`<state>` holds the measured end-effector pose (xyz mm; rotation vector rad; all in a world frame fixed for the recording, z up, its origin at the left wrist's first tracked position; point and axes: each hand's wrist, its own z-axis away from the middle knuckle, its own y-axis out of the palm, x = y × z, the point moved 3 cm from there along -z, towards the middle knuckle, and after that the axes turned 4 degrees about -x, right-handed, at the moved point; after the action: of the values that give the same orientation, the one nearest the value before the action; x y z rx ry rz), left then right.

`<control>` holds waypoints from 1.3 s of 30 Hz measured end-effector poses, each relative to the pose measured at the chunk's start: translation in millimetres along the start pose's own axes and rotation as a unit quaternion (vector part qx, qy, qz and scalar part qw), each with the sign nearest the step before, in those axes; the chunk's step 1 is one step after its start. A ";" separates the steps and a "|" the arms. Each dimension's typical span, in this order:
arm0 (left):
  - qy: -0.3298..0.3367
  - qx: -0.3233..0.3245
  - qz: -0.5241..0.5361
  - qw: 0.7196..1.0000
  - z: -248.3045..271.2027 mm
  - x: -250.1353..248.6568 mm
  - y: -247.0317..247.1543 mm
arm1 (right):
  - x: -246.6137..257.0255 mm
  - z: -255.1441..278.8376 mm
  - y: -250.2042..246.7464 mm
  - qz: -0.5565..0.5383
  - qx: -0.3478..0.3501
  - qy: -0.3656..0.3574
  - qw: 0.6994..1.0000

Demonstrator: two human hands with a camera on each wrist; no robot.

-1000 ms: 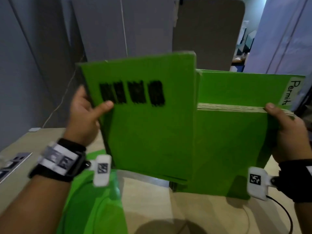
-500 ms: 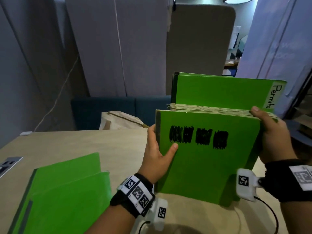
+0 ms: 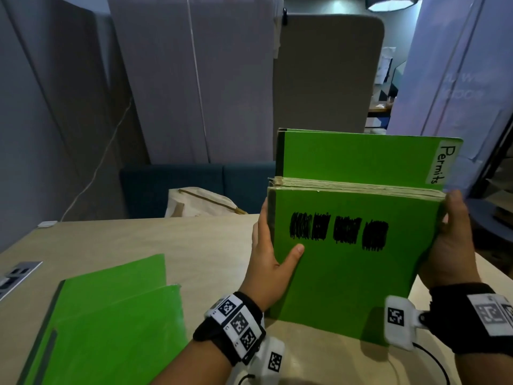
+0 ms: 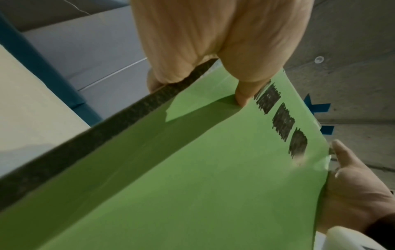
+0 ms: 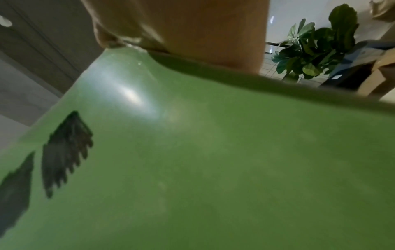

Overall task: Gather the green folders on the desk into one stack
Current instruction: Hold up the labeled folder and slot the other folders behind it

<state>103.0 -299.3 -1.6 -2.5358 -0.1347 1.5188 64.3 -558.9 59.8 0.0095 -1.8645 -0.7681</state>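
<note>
I hold a bundle of green folders (image 3: 352,276) upright on the desk (image 3: 177,245), bottom edges resting on the wood. The front folder (image 4: 192,169) bears black scribbled marks; a taller one behind it carries a "Permits" label (image 3: 442,163). My left hand (image 3: 270,259) grips the bundle's left edge, thumb on the front cover. On the opposite edge, my right hand (image 3: 455,245) grips it, thumb near the top corner. The front cover (image 5: 213,169) fills the right wrist view. Two more green folders (image 3: 111,323) lie flat at the near left.
A grey socket plate (image 3: 16,276) sits in the desk at the far left. Behind the desk are a beige bag (image 3: 200,202), a dark blue bench (image 3: 194,184) and grey partitions. A white cable (image 3: 94,173) hangs along the left panel.
The scribbled folder came down from high on the left and now stands against the front of the bundle. My left hand moved right with it; the flat folders came into view.
</note>
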 end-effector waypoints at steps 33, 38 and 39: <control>0.003 -0.090 0.031 0.995 -29.0 -39.8 -60.0 | 4.8 9.0 54.2 0.159 0.060 -0.072 0.983; -0.017 -0.089 0.060 0.994 -21.0 -25.0 -60.5 | -5.3 0.3 54.1 0.135 0.083 -0.014 0.987; -0.022 -0.088 0.063 0.994 -19.1 -21.8 -60.5 | -4.3 -2.1 52.9 0.131 0.094 -0.008 0.987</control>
<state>110.5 -245.9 38.3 -2.6948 -0.1211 1.6800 85.8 -516.6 83.6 -0.1201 -1.9016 -0.4110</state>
